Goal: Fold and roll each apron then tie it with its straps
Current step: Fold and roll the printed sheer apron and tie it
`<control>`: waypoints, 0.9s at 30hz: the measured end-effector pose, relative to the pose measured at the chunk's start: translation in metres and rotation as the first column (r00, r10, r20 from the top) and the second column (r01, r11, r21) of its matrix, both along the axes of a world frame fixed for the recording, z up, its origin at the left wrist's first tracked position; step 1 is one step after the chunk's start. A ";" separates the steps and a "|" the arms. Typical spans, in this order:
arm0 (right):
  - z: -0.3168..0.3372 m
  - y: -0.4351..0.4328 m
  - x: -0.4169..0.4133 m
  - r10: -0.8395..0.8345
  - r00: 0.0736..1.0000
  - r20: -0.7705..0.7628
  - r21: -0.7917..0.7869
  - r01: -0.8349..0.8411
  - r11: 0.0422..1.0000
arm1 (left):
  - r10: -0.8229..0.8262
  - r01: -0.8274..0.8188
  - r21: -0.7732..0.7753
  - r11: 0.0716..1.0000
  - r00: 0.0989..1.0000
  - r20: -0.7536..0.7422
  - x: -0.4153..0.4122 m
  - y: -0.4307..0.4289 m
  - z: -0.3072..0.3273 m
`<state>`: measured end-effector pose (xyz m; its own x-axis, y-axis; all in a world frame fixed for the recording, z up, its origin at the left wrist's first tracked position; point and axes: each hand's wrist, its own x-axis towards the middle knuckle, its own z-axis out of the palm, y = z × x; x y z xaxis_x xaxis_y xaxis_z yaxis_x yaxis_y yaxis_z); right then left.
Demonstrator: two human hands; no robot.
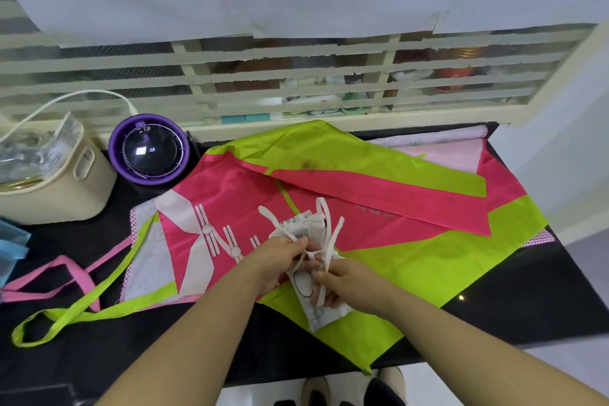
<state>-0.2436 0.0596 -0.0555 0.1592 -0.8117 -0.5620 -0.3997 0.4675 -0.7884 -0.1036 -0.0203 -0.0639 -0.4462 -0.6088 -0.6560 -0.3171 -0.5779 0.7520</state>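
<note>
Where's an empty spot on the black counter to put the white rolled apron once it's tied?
Bare counter shows at the near right corner, beside the green-and-pink apron, and near left, below the green strap. The middle and the back left by the basket are crowded.

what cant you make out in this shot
All head view:
- Whether the straps are knotted: fingers of the left hand and right hand cover the crossing.
- Print on the roll: mostly under the hands.
- Shelf items: blurred, behind slats.
- Blue thing: cut off by the left edge.
- Basket contents: blurred.
</note>
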 end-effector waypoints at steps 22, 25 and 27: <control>0.012 -0.050 -0.004 0.071 0.949 -0.308 -0.110 -0.110 0.988 | -0.063 0.542 -0.788 0.292 0.833 0.549 0.019 0.048 -0.041; 0.011 -0.052 -0.001 -0.023 0.995 -0.097 -0.002 0.023 1.000 | -0.046 0.536 -0.792 0.291 0.835 0.548 0.018 0.047 -0.043; 0.010 -0.051 -0.001 -0.133 0.986 0.096 0.054 0.129 0.990 | -0.035 0.524 -0.814 0.252 0.845 0.533 0.019 0.046 -0.042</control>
<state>-0.2441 0.0086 -0.0454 0.1100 -0.8022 -0.5868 -0.2533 0.5482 -0.7971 -0.0850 0.0262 -0.1056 -0.6267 -0.7720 0.1059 -0.6503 0.5930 0.4749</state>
